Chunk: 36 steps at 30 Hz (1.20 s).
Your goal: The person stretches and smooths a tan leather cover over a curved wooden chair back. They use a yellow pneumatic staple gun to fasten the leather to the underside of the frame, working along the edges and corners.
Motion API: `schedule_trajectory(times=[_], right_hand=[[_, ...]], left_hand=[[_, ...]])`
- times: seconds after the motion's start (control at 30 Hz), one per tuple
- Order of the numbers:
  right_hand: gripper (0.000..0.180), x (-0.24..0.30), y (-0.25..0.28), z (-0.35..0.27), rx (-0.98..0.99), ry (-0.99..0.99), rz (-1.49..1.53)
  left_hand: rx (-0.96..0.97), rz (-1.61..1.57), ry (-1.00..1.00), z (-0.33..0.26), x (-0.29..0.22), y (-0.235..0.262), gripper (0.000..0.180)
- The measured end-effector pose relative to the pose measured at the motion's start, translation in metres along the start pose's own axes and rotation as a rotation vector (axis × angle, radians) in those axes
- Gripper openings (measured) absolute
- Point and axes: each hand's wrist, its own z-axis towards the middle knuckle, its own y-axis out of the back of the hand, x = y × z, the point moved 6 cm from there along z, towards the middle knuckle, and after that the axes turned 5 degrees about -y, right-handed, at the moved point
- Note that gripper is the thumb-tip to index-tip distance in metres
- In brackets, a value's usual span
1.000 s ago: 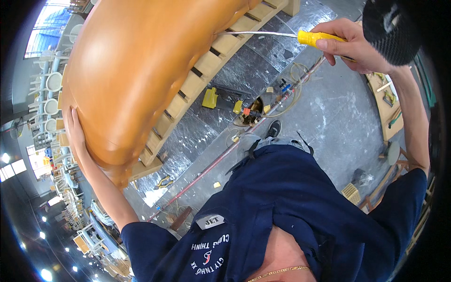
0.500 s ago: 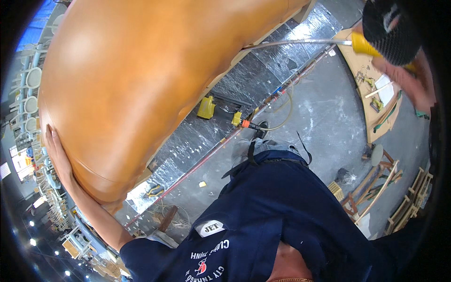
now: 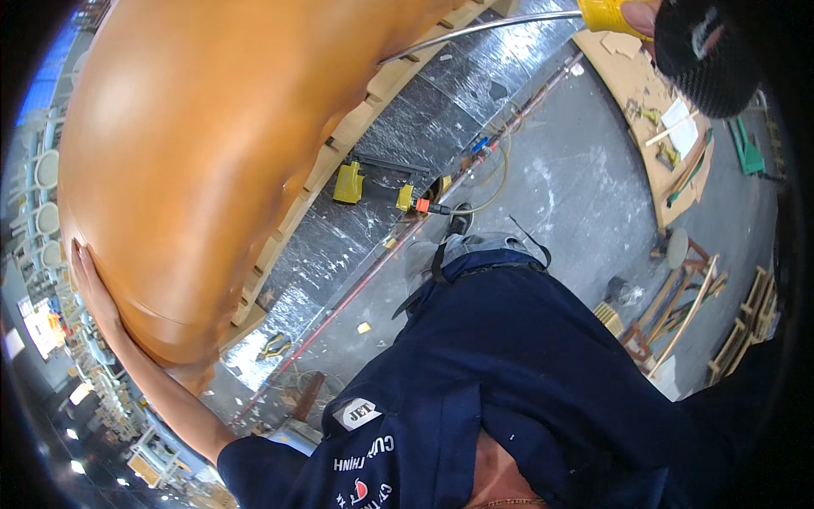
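A large tan leather-covered cushion (image 3: 195, 161) rests on a pale wooden frame (image 3: 356, 123) with slots along its edge. My left hand (image 3: 93, 288) lies along the cushion's far left side, fingers stretched out against the leather. My right hand (image 3: 640, 15) is wrapped round the yellow handle (image 3: 606, 13) of a long metal-shafted tool (image 3: 500, 21). The shaft's end meets the seam between leather and frame; its tip is hidden there. A black mesh piece (image 3: 708, 59) covers most of the right hand.
A yellow-and-black staple gun (image 3: 348, 182) with an air hose (image 3: 507, 170) lies on the plastic-covered bench (image 3: 458, 93). Pliers (image 3: 275, 344) lie at its near end. At the right stands a wooden board table (image 3: 623, 76) with tools; stools and timber stand below it.
My right hand has moved up and left with the tool, and its shaft meets the seam farther left in view. More of the slotted frame shows. My left hand stays on the leather.
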Motion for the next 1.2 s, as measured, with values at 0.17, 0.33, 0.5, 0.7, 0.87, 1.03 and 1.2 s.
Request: schedule_trajectory(times=[0.17, 0.33, 0.5, 0.7, 0.87, 1.03, 1.2], right_hand=[[0.047, 0.007, 0.000, 0.004, 0.026, 0.022, 0.030], [0.047, 0.018, 0.000, 0.014, 0.050, 0.003, 0.024], [0.046, 0.022, -0.001, 0.022, 0.068, -0.017, -0.005], [0.046, 0.022, -0.001, 0.022, 0.067, -0.020, -0.049], [0.046, 0.023, -0.003, 0.021, 0.059, 0.002, -0.068], [0.045, 0.023, -0.005, 0.016, 0.047, 0.042, -0.076], [0.045, 0.030, -0.012, 0.015, 0.037, 0.103, -0.098]], left_hand=[[0.003, 0.005, 0.001, 0.001, -0.002, 0.002, 0.065], [0.004, -0.032, 0.069, -0.005, -0.002, 0.000, 0.067], [0.017, -0.143, 0.084, -0.004, -0.015, -0.006, 0.068], [-0.023, -0.143, 0.115, -0.004, -0.030, -0.008, 0.067], [-0.010, -0.058, 0.064, -0.002, -0.010, -0.003, 0.066], [-0.010, -0.011, -0.028, 0.002, 0.007, 0.001, 0.059], [0.013, 0.045, -0.044, 0.005, 0.000, 0.001, 0.058]])
